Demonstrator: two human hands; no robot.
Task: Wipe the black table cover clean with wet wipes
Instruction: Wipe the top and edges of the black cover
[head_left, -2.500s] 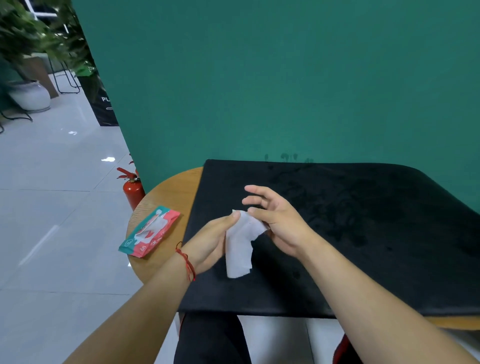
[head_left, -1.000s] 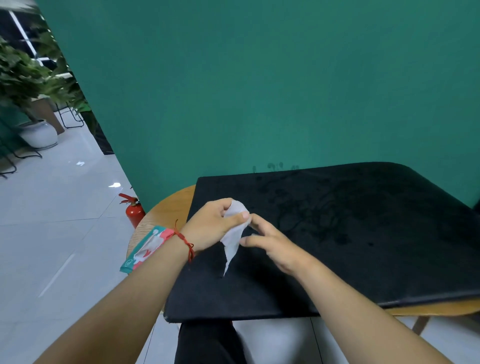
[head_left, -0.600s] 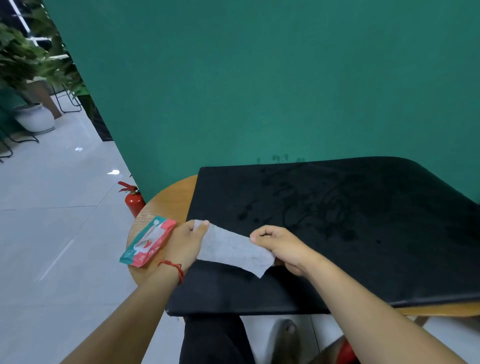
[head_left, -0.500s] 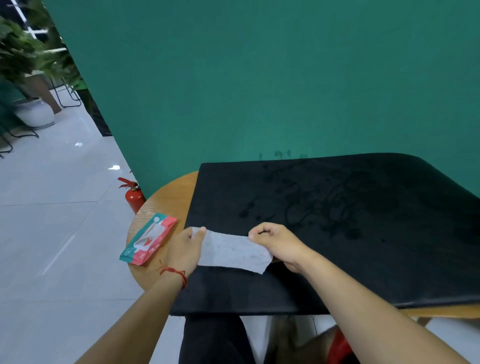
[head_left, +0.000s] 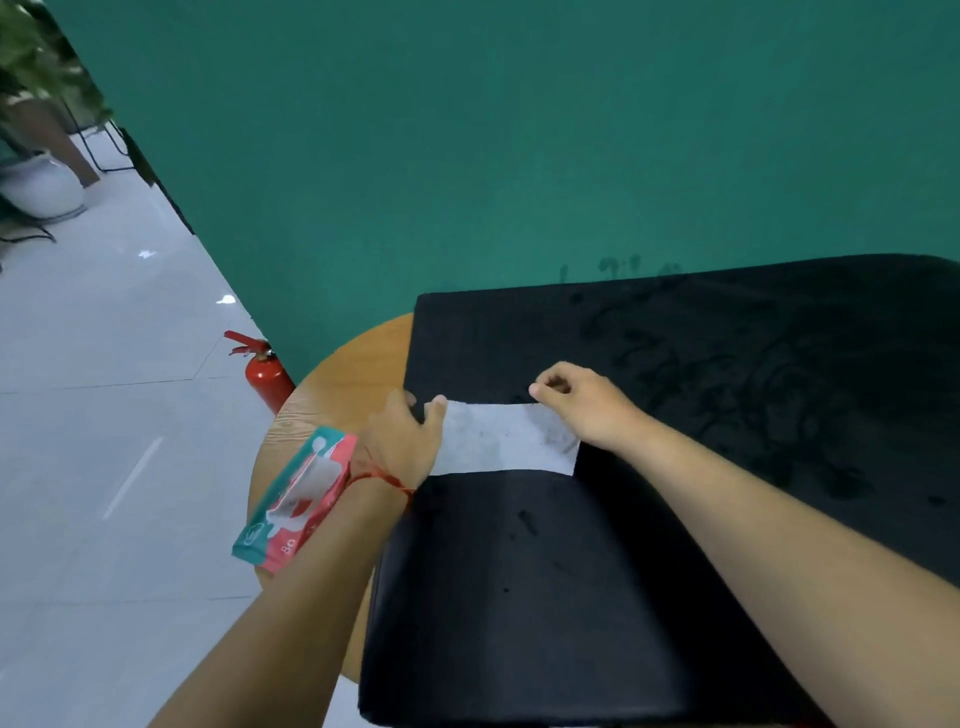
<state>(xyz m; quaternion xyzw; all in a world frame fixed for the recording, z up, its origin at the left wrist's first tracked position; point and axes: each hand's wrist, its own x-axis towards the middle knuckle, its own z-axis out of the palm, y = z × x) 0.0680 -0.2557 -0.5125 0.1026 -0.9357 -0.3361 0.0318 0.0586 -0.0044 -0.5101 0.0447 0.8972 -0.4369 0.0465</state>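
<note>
Black table cover (head_left: 519, 597): from the head view, we see it spread over a round wooden table (head_left: 353, 374), leaving only the table's left rim bare. Dark smears and spots mark the cloth, thickest toward its far right part, with a few specks near the middle.
Wet wipe (head_left: 504, 441): white, opened out into a flat strip and streaked with grey dirt. It lies across the cover close to the cover's left edge, about halfway between its far and near edges. We cannot tell whether the whole strip touches the cloth.
Left hand (head_left: 405, 441): it grips the wipe's left end, thumb on top, right at the cover's left edge. A red string bracelet (head_left: 384, 475) circles the wrist.
Right hand (head_left: 587, 405): fingers curled, it pinches the wipe's far right corner between thumb and fingertips, with its heel over the right end of the strip.
Pack of wipes (head_left: 296, 493): red, teal and white, it lies on the bare wood at the table's left edge, just beside the left wrist, which covers part of it.
Surroundings: a green wall (head_left: 519, 156) stands behind the table's far edge. A red fire extinguisher (head_left: 267, 376) is on the pale tiled floor (head_left: 104, 415) to the table's left, and a white plant pot (head_left: 41, 187) stands well apart at far left.
</note>
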